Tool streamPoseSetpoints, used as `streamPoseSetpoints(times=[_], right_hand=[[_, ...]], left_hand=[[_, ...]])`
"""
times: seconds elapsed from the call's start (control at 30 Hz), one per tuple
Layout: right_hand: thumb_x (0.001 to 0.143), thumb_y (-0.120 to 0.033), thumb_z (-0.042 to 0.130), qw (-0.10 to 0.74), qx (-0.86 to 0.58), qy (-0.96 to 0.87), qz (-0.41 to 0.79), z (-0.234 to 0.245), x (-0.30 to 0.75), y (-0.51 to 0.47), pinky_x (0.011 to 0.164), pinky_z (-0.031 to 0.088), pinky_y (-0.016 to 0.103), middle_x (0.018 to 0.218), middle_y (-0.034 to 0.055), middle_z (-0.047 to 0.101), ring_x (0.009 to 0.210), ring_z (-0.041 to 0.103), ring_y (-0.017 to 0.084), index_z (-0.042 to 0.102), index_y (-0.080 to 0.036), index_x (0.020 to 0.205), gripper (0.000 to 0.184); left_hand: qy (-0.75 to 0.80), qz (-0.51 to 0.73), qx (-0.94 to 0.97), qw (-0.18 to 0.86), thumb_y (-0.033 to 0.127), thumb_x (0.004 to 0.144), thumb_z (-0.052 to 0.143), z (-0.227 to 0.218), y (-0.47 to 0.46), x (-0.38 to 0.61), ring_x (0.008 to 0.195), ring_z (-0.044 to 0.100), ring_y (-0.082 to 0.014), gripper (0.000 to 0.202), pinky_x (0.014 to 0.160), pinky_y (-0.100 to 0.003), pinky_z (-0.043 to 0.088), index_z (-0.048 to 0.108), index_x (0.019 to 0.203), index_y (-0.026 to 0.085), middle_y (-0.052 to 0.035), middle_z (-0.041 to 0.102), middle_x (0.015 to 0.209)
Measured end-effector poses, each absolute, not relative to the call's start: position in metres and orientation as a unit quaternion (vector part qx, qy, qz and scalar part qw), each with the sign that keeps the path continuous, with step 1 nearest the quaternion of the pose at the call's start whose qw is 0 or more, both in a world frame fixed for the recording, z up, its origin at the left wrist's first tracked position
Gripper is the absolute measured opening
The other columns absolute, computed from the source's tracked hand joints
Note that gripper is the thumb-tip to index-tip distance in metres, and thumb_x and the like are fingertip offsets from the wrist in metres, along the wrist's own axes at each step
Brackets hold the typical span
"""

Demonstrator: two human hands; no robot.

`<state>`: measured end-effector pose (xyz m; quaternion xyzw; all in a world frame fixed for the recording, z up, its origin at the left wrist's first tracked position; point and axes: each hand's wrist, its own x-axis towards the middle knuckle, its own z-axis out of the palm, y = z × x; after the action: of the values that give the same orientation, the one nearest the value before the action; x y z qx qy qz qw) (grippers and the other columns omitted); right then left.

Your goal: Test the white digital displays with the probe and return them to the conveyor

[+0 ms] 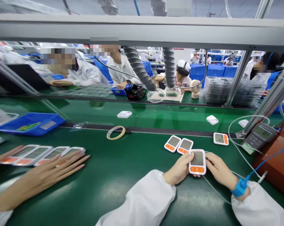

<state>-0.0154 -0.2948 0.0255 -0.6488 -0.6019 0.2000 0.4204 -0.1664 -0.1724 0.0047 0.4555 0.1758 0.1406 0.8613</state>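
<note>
My left hand (179, 169) grips a white digital monitor (197, 162) by its left side, thumb on the front. The monitor has a grey screen and orange buttons and is tilted up toward me. My right hand (219, 171) is closed at its right edge, fingers bent; whatever they pinch there is hidden. A thin clear tube (216, 190) runs below this hand, and a blue band (240, 187) circles the wrist. Just behind the held monitor lie two similar monitors, one left (172, 143) and one right (185, 145). Another monitor (220, 138) with digits showing lies farther right.
At left, another person's hand (54, 166) rests over a row of monitors. A tape roll (115, 133) and blue tray (31, 124) lie beyond. A gauge (259, 136) leans by a reddish-brown box (278, 163) at right. White units sit on the green strip (156, 117) behind a metal frame.
</note>
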Motion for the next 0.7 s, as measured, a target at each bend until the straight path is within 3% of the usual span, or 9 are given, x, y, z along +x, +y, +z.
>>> streamPoseSetpoints(times=[0.13,0.27,0.37,0.47,0.6,0.7], right_hand=[[0.094,-0.024,0.047,0.347,-0.708,-0.596,0.151,0.02,-0.018,-0.292,0.072,0.05,0.03,0.083,0.0045,0.07,0.077,0.064,0.019,0.069,-0.02,0.085,0.024],[0.087,-0.017,0.055,0.249,-0.774,-0.573,0.108,0.016,-0.025,-0.293,0.065,0.044,0.029,0.068,0.004,0.064,0.067,0.06,0.019,0.065,-0.018,0.068,0.021],[0.089,-0.022,0.057,0.243,-0.757,-0.594,0.124,0.018,-0.025,-0.295,0.074,0.048,0.03,0.081,0.0049,0.07,0.079,0.065,0.021,0.072,-0.019,0.085,0.016],[0.092,-0.032,0.059,0.239,-0.749,-0.612,0.086,0.023,-0.009,-0.292,0.089,0.049,0.033,0.104,0.0076,0.071,0.099,0.064,0.023,0.07,-0.019,0.108,0.024],[0.089,-0.03,0.059,0.209,-0.794,-0.57,-0.035,0.024,0.036,-0.277,0.101,0.046,0.038,0.122,0.0137,0.064,0.114,0.059,0.027,0.065,-0.014,0.12,0.035],[0.084,-0.028,0.061,0.214,-0.815,-0.534,-0.067,0.013,0.066,-0.267,0.109,0.039,0.048,0.139,0.021,0.051,0.132,0.044,0.035,0.052,-0.008,0.136,0.057]], left_hand=[[0.187,0.148,0.495,0.836,0.066,0.081,0.064,0.006,-0.173,-0.166,0.045,0.055,-0.0123,0.057,0.04,-0.021,0.044,0.061,0.096,0.011,-0.0028,0.061,0.06],[0.151,0.131,0.552,0.81,0.047,0.071,0.083,0.012,-0.169,-0.17,0.054,0.059,-0.0116,0.056,0.047,-0.019,0.047,0.057,0.109,0.014,-0.0021,0.066,0.073],[0.169,0.221,0.557,0.783,0.039,0.07,0.084,0.02,-0.152,-0.174,0.06,0.06,-0.0123,0.058,0.052,-0.02,0.048,0.056,0.115,0.016,-0.0021,0.066,0.079],[0.224,0.36,0.53,0.734,0.037,0.068,0.083,0.028,-0.119,-0.18,0.064,0.06,-0.0119,0.061,0.054,-0.02,0.048,0.056,0.119,0.016,-0.0039,0.067,0.089],[0.304,0.473,0.524,0.64,0.038,0.062,0.084,0.025,-0.068,-0.197,0.067,0.061,-0.0122,0.09,0.057,-0.023,0.051,0.041,0.14,0.023,-0.004,0.066,0.101],[0.365,0.457,0.592,0.555,0.048,0.068,0.074,0.014,-0.039,-0.212,0.057,0.057,-0.0117,0.089,0.054,-0.025,0.05,0.039,0.144,0.018,-0.0035,0.067,0.091]])
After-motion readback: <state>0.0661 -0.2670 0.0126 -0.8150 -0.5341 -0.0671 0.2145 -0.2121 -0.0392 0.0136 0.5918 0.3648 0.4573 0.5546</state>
